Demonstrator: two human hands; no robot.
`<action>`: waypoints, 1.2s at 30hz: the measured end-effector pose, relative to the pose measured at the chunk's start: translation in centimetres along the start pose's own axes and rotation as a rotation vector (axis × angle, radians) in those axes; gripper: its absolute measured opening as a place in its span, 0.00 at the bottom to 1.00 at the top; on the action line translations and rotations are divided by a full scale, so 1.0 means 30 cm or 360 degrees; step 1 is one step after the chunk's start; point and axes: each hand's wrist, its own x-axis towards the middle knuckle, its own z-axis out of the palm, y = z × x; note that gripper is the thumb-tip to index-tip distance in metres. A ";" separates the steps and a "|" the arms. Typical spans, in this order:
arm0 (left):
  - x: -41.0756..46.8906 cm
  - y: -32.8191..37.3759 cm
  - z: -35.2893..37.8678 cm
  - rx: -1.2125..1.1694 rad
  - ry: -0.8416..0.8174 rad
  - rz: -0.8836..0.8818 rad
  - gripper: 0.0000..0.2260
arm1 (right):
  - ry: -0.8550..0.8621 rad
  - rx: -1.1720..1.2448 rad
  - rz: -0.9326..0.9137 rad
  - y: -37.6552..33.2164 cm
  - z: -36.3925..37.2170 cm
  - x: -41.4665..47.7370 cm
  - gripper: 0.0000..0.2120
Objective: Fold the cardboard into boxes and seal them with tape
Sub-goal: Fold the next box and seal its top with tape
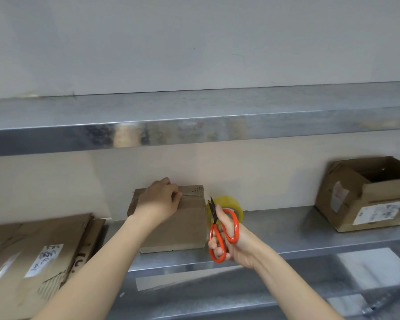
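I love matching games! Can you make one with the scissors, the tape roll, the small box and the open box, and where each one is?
1 scissors
2 tape roll
3 small box
4 open box

A far right on the shelf
B under the left hand
C in the right hand
D just behind the scissors

Pairs: 1-C, 2-D, 3-B, 4-A

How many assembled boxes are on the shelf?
2: a box in the middle under the left hand, an open box at far right. Flat cardboard lies at left. Others may be hidden.

handwritten label (44, 257) on flattened cardboard (62, 229) unreadable, printed label (376, 213) on open box (383, 192) blurred
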 end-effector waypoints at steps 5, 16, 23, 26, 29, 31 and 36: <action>0.003 -0.001 0.016 0.0003 0.0025 0.0023 0.10 | 0.0051 -0.0018 -0.0043 0.016 -0.004 0.017 0.30; 0.001 -0.004 0.036 -0.0031 0.0110 -0.0008 0.09 | -0.0006 -0.0035 -0.0108 0.042 -0.054 0.021 0.29; -0.014 -0.014 0.046 -0.0107 0.0208 0.0024 0.08 | -0.0086 -0.0126 -0.0114 0.029 -0.101 0.033 0.33; -0.019 -0.020 0.044 -0.0123 0.0212 0.0025 0.08 | -0.0063 -0.0168 -0.0235 0.009 -0.151 0.029 0.33; -0.024 -0.027 0.042 -0.0156 0.0226 0.0023 0.08 | 0.0354 -0.0169 -0.0457 -0.006 -0.216 0.012 0.23; -0.028 -0.028 0.042 -0.0155 0.0233 0.0008 0.09 | 0.0849 -0.0532 -0.0523 0.010 -0.287 0.022 0.19; -0.024 -0.020 0.039 -0.0141 0.0201 -0.0021 0.12 | 0.1458 -0.0924 -0.0165 0.105 -0.442 0.093 0.27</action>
